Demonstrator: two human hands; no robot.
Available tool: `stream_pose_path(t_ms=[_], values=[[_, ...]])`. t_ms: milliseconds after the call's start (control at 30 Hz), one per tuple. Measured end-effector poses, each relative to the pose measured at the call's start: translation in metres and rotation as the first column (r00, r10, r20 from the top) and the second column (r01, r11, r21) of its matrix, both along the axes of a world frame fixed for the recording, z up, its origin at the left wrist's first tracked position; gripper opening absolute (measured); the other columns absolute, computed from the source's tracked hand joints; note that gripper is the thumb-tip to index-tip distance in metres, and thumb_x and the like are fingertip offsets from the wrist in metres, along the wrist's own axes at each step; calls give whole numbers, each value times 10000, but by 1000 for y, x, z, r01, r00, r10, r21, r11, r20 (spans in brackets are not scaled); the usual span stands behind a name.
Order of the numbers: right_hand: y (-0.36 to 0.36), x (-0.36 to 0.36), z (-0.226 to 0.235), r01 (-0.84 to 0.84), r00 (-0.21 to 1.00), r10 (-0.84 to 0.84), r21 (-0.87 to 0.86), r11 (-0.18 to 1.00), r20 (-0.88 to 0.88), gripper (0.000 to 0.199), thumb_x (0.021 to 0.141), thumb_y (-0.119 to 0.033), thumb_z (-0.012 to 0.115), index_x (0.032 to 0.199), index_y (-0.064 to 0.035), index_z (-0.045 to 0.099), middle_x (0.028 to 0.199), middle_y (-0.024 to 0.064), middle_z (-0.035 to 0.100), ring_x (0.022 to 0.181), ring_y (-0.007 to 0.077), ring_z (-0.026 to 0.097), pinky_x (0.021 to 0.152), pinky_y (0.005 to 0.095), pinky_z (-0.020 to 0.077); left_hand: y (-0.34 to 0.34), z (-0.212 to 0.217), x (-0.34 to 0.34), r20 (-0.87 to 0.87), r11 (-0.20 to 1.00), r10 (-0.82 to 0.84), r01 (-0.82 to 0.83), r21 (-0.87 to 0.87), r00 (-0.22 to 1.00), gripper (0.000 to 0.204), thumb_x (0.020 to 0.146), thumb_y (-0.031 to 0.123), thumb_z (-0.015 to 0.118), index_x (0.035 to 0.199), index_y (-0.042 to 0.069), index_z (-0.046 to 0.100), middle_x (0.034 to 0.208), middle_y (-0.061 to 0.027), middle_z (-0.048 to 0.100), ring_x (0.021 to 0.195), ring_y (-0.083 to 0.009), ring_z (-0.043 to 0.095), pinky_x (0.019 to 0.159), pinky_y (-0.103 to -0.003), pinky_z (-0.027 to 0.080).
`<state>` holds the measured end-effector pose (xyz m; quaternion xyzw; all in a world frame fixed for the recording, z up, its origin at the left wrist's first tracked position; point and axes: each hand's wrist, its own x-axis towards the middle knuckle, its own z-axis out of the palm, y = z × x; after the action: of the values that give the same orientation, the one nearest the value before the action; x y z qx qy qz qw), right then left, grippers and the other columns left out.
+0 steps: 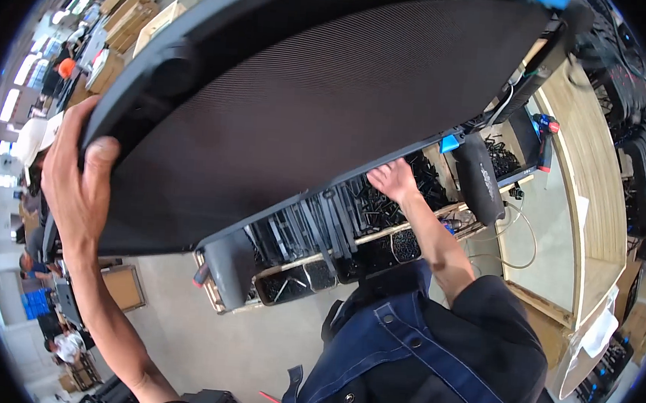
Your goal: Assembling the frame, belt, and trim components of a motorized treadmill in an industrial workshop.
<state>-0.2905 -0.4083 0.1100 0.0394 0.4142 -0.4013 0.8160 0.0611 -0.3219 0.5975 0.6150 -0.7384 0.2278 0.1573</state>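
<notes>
A large black panel [306, 118] with a finely ribbed surface and a thick curved black frame [176, 68] fills the upper middle, tilted up before me. My left hand [77, 180] is closed around the frame's left side, thumb on the near face and fingers wrapped behind. My right hand [393, 180] is beside the panel's lower edge, fingers stretched toward it; it holds nothing I can see, and whether it touches the edge I cannot tell. Beneath it lie black strips [310, 227] and small dark parts [425, 182] in a wooden tray. A blue piece [449, 144] sits at the panel's lower right edge.
Black padded cylinders, one on the left [228, 270] and one on the right [479, 179], flank the parts tray. A red-and-black power tool [545, 142] stands at right by a wooden bench [578, 137]. Cardboard boxes [132, 20] and other people are at far left.
</notes>
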Motion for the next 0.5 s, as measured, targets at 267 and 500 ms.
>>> stream_pose_path(t_ms=[267, 500], values=[[1, 0, -58, 496, 791, -214, -395, 774, 573, 590, 1009, -430, 530, 1456, -53, 453, 1463, 181, 501, 1334, 377, 489, 1131, 561, 399, -206, -80, 106, -38, 979, 73, -65, 195, 997, 556, 1058, 502, 432, 1005, -18, 620, 825, -247, 592, 745, -369, 572, 735, -423, 462], [89, -59, -12, 449, 755, -389, 16, 893, 528, 506, 964, -433, 602, 1336, -89, 602, 1355, 110, 619, 1252, 322, 567, 1099, 540, 424, -320, -293, 130, -215, 716, 233, -18, 698, 948, 736, 1051, 591, 394, 858, -91, 593, 691, -247, 527, 683, -243, 448, 667, -465, 424]])
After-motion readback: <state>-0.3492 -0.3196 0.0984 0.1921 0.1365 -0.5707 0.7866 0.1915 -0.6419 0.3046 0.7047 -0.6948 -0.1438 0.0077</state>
